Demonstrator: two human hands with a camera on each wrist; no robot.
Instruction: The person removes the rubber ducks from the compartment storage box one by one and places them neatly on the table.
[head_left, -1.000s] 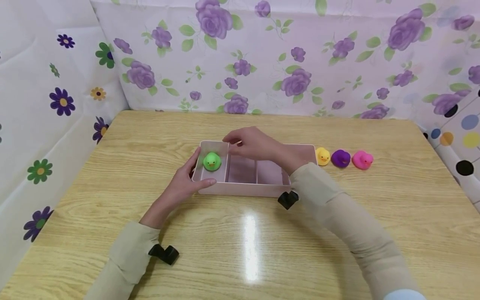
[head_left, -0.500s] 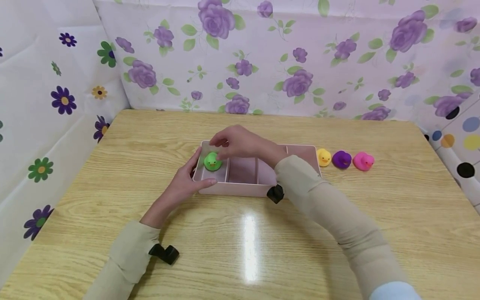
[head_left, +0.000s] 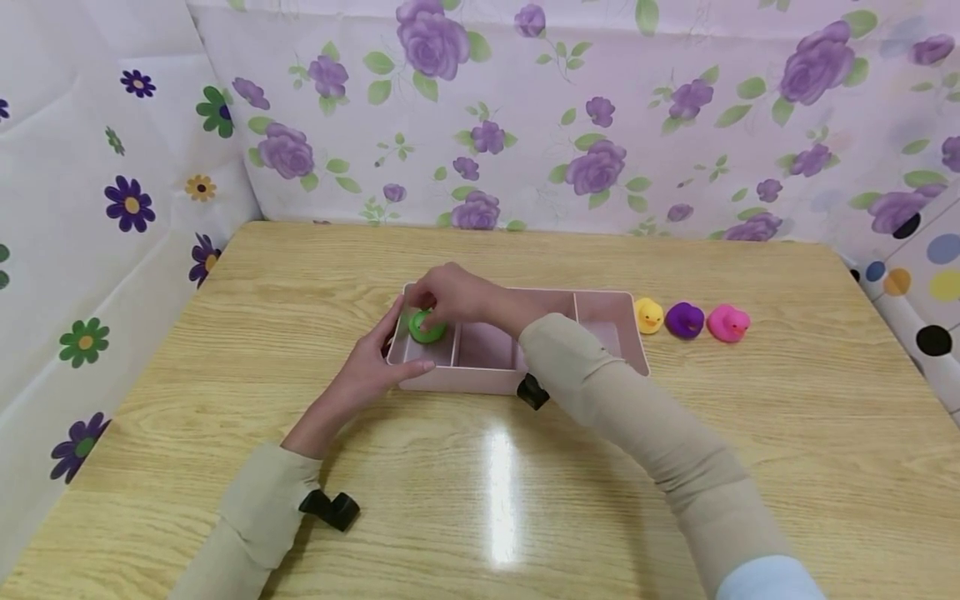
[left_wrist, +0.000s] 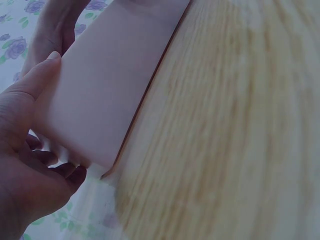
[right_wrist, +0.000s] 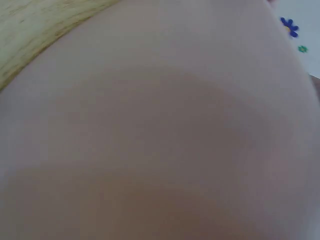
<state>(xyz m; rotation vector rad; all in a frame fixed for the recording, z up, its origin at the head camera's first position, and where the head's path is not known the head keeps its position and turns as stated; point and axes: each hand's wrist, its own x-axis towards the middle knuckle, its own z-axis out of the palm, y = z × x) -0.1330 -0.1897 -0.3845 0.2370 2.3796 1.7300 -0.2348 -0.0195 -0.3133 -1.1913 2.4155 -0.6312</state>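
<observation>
A pink compartment box (head_left: 487,381) sits on the table, its long side toward me. My left hand (head_left: 363,362) holds its left end, thumb over the front rim and fingers at the end wall; the left wrist view shows that thumb (left_wrist: 42,75) against the outer wall. In the leftmost compartment stands a green rubber duck (head_left: 426,335). My right hand (head_left: 457,293) reaches across the box and pinches this duck from above, hiding part of it. A blurred pale pink surface, apparently the box wall (right_wrist: 160,110), fills most of the right wrist view.
Just right of the box, a yellow duck (head_left: 649,317), a purple duck (head_left: 685,320) and a pink duck (head_left: 728,323) stand in a row. Thin dividers (head_left: 455,343) split the box. A flowered cloth (head_left: 525,108) hangs behind the wooden table (head_left: 420,483).
My right hand has moved left from the first divider, then come down onto the green duck and taken hold of it. The left hand has stayed on the box's end.
</observation>
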